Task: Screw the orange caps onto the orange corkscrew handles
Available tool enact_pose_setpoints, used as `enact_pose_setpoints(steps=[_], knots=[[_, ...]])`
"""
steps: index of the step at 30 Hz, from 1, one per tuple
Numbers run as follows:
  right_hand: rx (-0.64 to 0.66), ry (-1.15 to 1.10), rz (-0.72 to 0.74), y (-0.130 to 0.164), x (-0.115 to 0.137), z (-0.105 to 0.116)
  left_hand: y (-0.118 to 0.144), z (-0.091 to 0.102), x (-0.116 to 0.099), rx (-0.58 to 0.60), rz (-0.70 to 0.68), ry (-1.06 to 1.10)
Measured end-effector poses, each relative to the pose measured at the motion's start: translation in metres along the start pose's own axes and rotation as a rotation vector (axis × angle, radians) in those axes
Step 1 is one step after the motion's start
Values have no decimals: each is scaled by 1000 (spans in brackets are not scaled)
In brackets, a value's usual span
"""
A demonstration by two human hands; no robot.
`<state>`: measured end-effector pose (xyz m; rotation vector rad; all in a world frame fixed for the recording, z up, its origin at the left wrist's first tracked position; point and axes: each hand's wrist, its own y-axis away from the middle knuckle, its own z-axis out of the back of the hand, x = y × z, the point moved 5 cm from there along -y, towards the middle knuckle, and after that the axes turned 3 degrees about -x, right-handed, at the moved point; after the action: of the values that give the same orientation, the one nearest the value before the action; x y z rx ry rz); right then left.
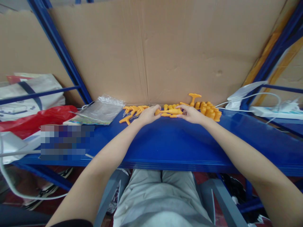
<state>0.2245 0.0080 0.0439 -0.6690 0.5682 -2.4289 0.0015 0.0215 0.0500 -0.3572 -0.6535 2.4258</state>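
Note:
Near the back of the blue table, my left hand (149, 115) is closed in a pinch on the narrow, knobbed left end of a yellow turned plastic piece. My right hand (191, 114) curls its thumb and fingers round the wider right end of this yellow plastic piece (174, 111), which lies level between both hands. Several yellow knob-shaped parts (166, 106) sit just behind it, and flat yellow bars (165, 115) lie in front. Beside my left hand is a group of yellow T-shaped handles (125, 119) with thin metal spirals. Yellow cylinders (209, 112) stand beyond my right hand.
A yellow T-topped assembly (194, 98) stands upright against the cardboard wall (146, 50). Clear plastic bags (101, 110), a red bag (47, 118) and a cloth bag (42, 91) lie left. A white power strip (276, 112) with cables lies right. Blue frame posts (61, 47) flank the table (165, 145).

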Motion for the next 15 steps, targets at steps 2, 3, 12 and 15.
enact_pose_setpoints(steps=[2, 3, 12, 15], knots=[[20, -47, -50, 0, -5, -2, 0, 1, -1, 6, 7, 13], [29, -71, -65, 0, -6, -3, 0, 2, -2, 7, 10, 16], [103, -314, -135, 1, -2, -4, -1, 3, -2, -58, 47, 63], [137, -342, -150, 1, 6, -2, -1, 4, -3, -88, 24, 76]])
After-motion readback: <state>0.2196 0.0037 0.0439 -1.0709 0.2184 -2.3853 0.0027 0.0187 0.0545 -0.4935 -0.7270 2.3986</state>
